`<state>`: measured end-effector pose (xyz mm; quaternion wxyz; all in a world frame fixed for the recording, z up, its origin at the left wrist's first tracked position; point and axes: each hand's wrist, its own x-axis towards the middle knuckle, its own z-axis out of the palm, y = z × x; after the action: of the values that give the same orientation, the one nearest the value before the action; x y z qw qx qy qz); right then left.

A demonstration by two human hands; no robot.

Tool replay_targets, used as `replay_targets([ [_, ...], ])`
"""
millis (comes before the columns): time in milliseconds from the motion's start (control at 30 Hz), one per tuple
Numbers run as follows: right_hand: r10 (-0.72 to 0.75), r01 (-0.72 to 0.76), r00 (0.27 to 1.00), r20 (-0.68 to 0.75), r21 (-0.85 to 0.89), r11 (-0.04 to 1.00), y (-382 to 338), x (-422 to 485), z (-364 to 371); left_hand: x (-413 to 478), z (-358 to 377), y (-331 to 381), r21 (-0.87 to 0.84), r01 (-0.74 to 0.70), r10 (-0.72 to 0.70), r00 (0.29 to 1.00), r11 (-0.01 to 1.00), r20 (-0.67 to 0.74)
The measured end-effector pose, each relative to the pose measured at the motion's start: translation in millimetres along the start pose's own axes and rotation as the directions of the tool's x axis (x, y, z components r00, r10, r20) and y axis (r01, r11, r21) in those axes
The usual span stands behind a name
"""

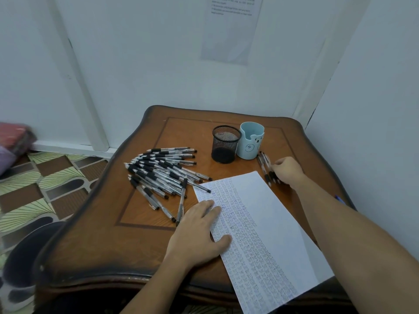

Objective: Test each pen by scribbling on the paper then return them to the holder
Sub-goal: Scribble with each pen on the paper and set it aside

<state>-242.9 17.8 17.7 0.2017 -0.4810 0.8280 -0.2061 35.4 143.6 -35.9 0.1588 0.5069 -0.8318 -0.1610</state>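
1. My left hand (199,232) lies flat with straight fingers, pressing on the left edge of the paper (260,223). The thumb is spread out across the sheet.
2. The paper lies slantwise on the right half of the tabletop (90,234). Its near end hangs over the front edge. The left part is covered in rows of small blue scribbles and the right strip is blank.
3. My right hand (286,169) is near the right edge of the tabletop. Its fingers are curled down onto a small cluster of pens (264,163). I cannot tell whether it actually has one pinched, because that part is blurred.
4. That cluster lies just beside the light blue bear-face holder (251,141), on its right.
5. The black mesh holder (225,143) stands touching the blue one on its left, toward the back edge. I see no pens standing in either.
6. A large pile of pens (163,171), clear-barrelled with black grips, is fanned over the left-middle of the tabletop. A few strays reach toward the paper's far left corner.
7. A printed sheet (233,26) hangs on the wall behind.
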Motion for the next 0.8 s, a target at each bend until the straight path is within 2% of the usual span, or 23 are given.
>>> replay_targets([
  [67, -0.078, 0.073, 0.991, -0.108, -0.046, 0.996, -2, -8, 1, -1, 0, 1, -0.005, -0.001, 0.001, 1.000, 1.000, -0.005],
  [133, -0.264, 0.246, 0.945, -0.191, -0.114, 0.962, -8, -18, 6, -1, -1, 2, -0.016, -0.002, 0.001, 1.000, 1.000, -0.014],
  [200, -0.446, 0.440, 0.894, -0.056, -0.085, 0.894, -23, -30, 16, -1, -1, 2, -0.024, -0.003, 0.003, 1.000, 1.000, -0.022],
  [267, -0.515, 0.519, 0.843, 0.155, 0.015, 0.854, -43, -46, 31, -1, -1, 2, -0.026, -0.003, 0.003, 1.000, 1.000, -0.026],
  [333, -0.522, 0.509, 0.813, 0.259, 0.121, 0.852, -61, -62, 48, -1, -1, 2, -0.028, 0.002, -0.002, 1.000, 1.000, -0.016],
  [433, -0.479, 0.436, 0.831, 0.282, 0.204, 0.877, -76, -70, 71, -1, -1, 3, -0.024, 0.007, -0.007, 1.000, 1.000, 0.002],
  [567, -0.499, 0.469, 0.839, 0.217, 0.175, 0.866, -80, -72, 80, 0, -3, 2, -0.013, 0.005, -0.005, 1.000, 1.000, 0.014],
  [700, -0.463, 0.388, 0.868, 0.180, 0.338, 0.857, -72, -73, 66, -1, -2, 2, -0.027, 0.002, -0.002, 1.000, 1.000, 0.005],
  [800, -0.398, 0.289, 0.912, 0.098, 0.536, 0.794, -62, -71, 43, -2, -2, 0, -0.029, 0.009, -0.008, 1.000, 1.000, 0.018],
])
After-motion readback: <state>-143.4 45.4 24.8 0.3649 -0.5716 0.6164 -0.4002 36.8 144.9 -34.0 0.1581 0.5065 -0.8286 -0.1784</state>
